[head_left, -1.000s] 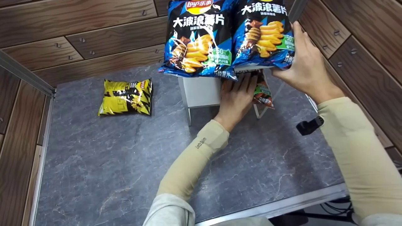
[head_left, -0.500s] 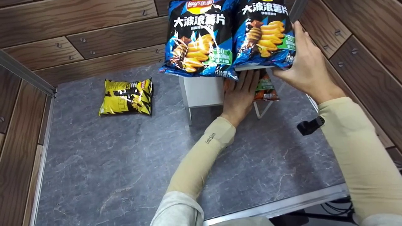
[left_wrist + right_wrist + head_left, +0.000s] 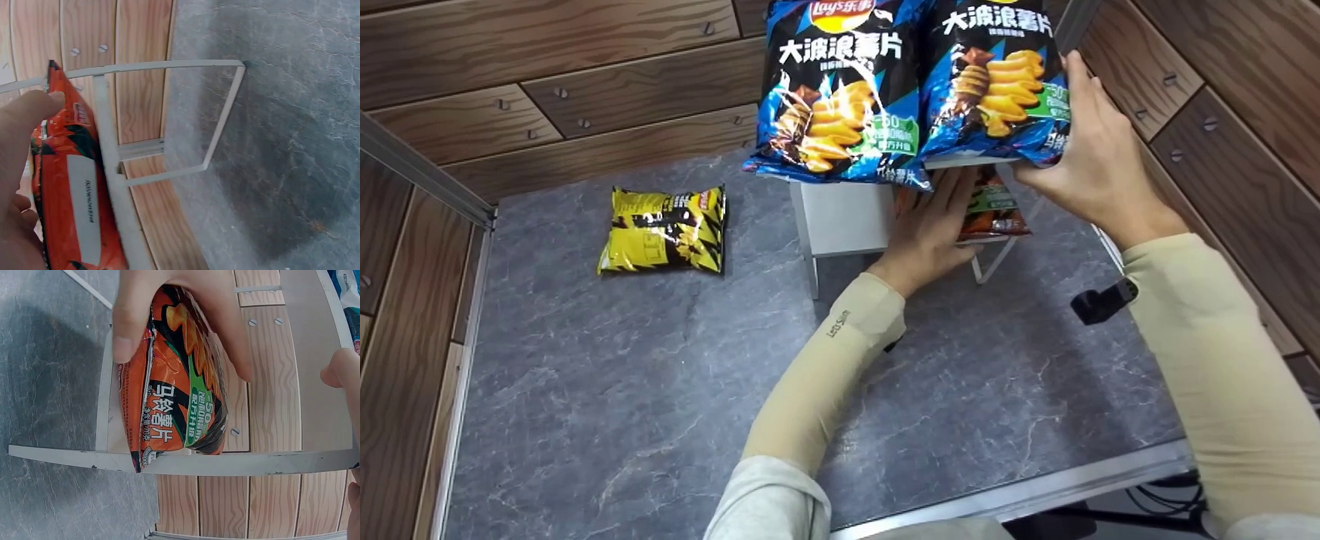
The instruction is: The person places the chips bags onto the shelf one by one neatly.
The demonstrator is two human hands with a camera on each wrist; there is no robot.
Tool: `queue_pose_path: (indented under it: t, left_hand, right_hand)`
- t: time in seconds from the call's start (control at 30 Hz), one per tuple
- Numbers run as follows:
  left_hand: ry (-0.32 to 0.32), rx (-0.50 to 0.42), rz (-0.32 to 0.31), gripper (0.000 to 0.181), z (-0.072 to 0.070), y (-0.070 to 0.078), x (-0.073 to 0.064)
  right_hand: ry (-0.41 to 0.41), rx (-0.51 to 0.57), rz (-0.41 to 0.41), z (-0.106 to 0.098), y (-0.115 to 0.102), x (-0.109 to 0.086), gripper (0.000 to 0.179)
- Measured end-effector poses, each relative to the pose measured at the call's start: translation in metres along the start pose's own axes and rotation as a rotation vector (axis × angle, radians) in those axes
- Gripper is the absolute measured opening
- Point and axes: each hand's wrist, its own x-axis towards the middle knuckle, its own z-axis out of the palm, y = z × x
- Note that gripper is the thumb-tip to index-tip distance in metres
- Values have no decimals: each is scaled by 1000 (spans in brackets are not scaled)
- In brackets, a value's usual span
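My left hand point(image 3: 926, 240) reaches under the upper shelf and holds an orange bag of potato chips point(image 3: 174, 405) on the lower level of a white metal rack point(image 3: 844, 221). In the right wrist view its thumb and fingers straddle the bag; in the left wrist view the thumb presses the top end of that orange bag point(image 3: 79, 191). At the rack's upper right corner, my right hand point(image 3: 1110, 157) grips the rack, thumb at the shelf edge and fingers up along the side of a blue bag of chips point(image 3: 997, 82). Beside it stands another blue bag point(image 3: 840, 97).
A yellow bag of chips point(image 3: 667, 229) lies on the grey marbled tabletop point(image 3: 645, 375), left of the rack. Wood-patterned walls point(image 3: 637, 82) enclose the back and sides. A metal edge strip point(image 3: 945, 510) runs along the front.
The orange bag has shifted slightly back and right under my left hand. That hand's thumb now sticks out to the right, and its forearm swung right, then back left. The right hand stays in place.
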Motion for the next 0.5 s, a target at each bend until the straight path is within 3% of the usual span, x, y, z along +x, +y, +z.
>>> queue_pose_path:
  t: [0.33,0.5]
  left_hand:
    - [90,-60,103,103,-13,-8,-18]
    - [88,-70,114,101,-16,-17,-32]
  right_hand:
    - [15,0,-26,1,1,0,107]
    - [12,5,-7,1,0,0,109]
